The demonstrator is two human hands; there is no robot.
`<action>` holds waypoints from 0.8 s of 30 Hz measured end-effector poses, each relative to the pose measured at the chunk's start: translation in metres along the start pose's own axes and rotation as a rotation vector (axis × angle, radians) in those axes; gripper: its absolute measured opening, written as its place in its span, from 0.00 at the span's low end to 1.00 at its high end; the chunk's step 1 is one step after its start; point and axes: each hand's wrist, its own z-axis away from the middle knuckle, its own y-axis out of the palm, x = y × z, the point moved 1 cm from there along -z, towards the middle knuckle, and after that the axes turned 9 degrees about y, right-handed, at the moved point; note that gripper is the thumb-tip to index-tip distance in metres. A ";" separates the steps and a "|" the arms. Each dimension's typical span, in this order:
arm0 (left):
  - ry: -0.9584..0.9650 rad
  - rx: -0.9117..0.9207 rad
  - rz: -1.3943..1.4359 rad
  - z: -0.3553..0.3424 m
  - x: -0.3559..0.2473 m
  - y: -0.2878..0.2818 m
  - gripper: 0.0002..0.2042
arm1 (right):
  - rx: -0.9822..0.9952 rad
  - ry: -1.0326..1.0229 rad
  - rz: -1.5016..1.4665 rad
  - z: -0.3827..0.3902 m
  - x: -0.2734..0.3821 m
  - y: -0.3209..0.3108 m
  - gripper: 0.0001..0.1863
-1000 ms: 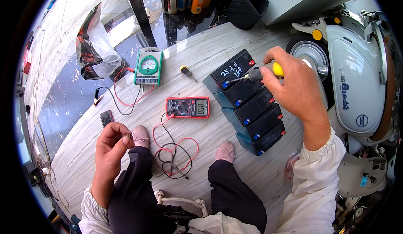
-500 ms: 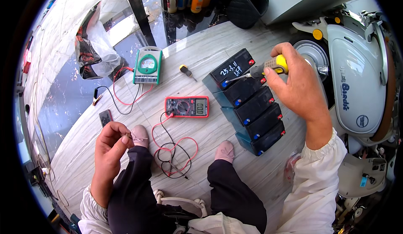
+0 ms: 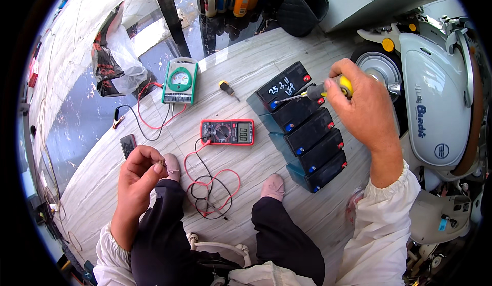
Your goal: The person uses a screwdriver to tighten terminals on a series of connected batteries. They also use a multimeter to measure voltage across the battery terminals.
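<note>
Right hand (image 3: 365,112): fingers closed round the yellow-and-grey handle of a screwdriver (image 3: 342,87), shaft running out left of them, slightly downward in view. Tip sits at the blue terminal (image 3: 273,105) of the top battery (image 3: 283,85), the one with white handwriting; can't tell if it actually touches. Four more black batteries (image 3: 309,131) line up from there toward the body, all left of or below the right fingers, blue marks on their left ends, red on their right.

Left hand (image 3: 137,182): thumb and index pinched narrow on a small part (image 3: 162,163), too tiny to identify. Phone (image 3: 127,145) on the floor just beyond these fingers, a bit left. Analog tester (image 3: 180,81), green and grey, farther out and slightly right of them, with clip leads. Red-and-black multimeter (image 3: 227,132) between the two hands, up and right of the left fingers; its test leads (image 3: 215,193) coil on the floor to the right of those fingers, between the shoes. Short screwdriver (image 3: 228,89) lies well left of the right fingers. Pale scooter (image 3: 435,91) right of the right fingers, black bin (image 3: 302,10) beyond them.
</note>
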 end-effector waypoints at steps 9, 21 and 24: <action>-0.010 0.038 0.006 -0.004 0.002 0.002 0.08 | 0.066 0.072 0.004 0.003 0.004 -0.005 0.17; 0.005 0.067 0.047 -0.008 0.003 0.004 0.05 | -0.158 -0.249 -0.064 0.007 -0.013 0.010 0.18; 0.000 0.071 0.036 -0.009 0.004 0.005 0.05 | -0.185 -0.247 -0.069 0.010 -0.014 0.009 0.17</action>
